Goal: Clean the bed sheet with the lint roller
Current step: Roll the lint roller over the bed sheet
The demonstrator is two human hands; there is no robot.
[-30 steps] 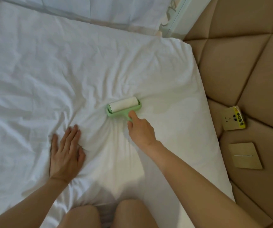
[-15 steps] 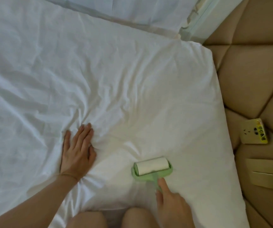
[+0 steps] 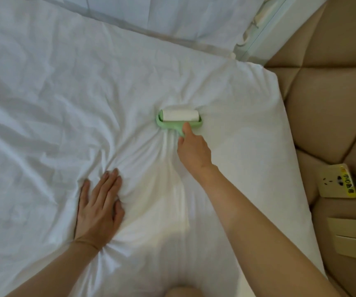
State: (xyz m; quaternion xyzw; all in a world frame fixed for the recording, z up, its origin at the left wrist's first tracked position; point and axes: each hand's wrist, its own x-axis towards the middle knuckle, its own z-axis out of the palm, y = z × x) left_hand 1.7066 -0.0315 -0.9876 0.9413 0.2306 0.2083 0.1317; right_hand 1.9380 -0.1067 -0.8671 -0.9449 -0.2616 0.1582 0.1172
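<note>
A wrinkled white bed sheet (image 3: 65, 99) covers the bed and fills most of the view. A lint roller (image 3: 179, 118) with a light green frame and a white roll lies on the sheet right of centre. My right hand (image 3: 194, 152) grips its green handle from below, index finger stretched along the frame, arm reaching forward. The sheet bunches into folds just under the roller. My left hand (image 3: 100, 206) presses flat on the sheet at lower left, fingers straight and close together.
A tan padded headboard (image 3: 333, 103) runs along the bed's right edge, carrying a wall socket (image 3: 338, 181) with a yellow sticker and a flat switch plate (image 3: 352, 239). White curtain fabric (image 3: 172, 16) hangs beyond the far edge. My knee (image 3: 181, 292) shows at the bottom.
My right hand pulled the roller toward me half a second ago, then pushed it away again to arm's length. My left hand stayed flat on the sheet.
</note>
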